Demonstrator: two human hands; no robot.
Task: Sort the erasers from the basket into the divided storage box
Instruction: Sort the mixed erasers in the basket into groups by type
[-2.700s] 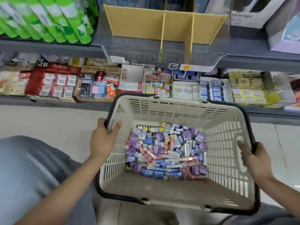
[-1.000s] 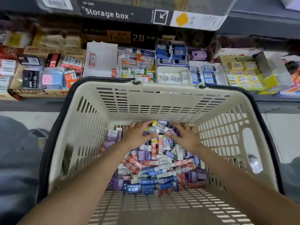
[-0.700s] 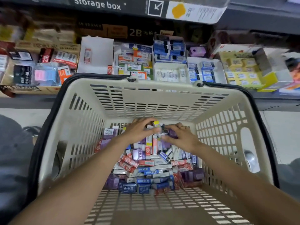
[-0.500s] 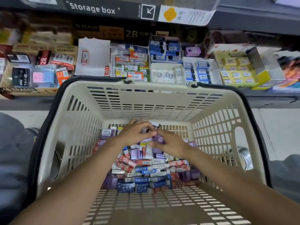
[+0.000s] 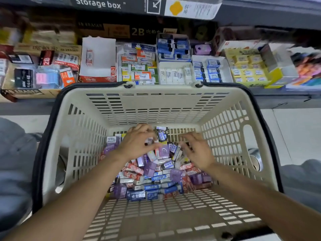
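A grey metal shelf (image 5: 26, 108) runs across the upper half of the view, stocked with open cardboard display boxes of packaged stationery. At left stands a brown carton (image 5: 40, 75) printed "4B ERASER"; beside it, a white tray (image 5: 98, 61); further right, a blue-and-white tray (image 5: 206, 70) and a yellow box (image 5: 248, 72). Above, the edge of an upper shelf carries a black label strip (image 5: 107, 5) reading "Storage box" with an arrow symbol, next to a white tag (image 5: 191, 8). Below the shelf, pale floor tiles (image 5: 295, 133) show a dark joint line. Lighting is even.
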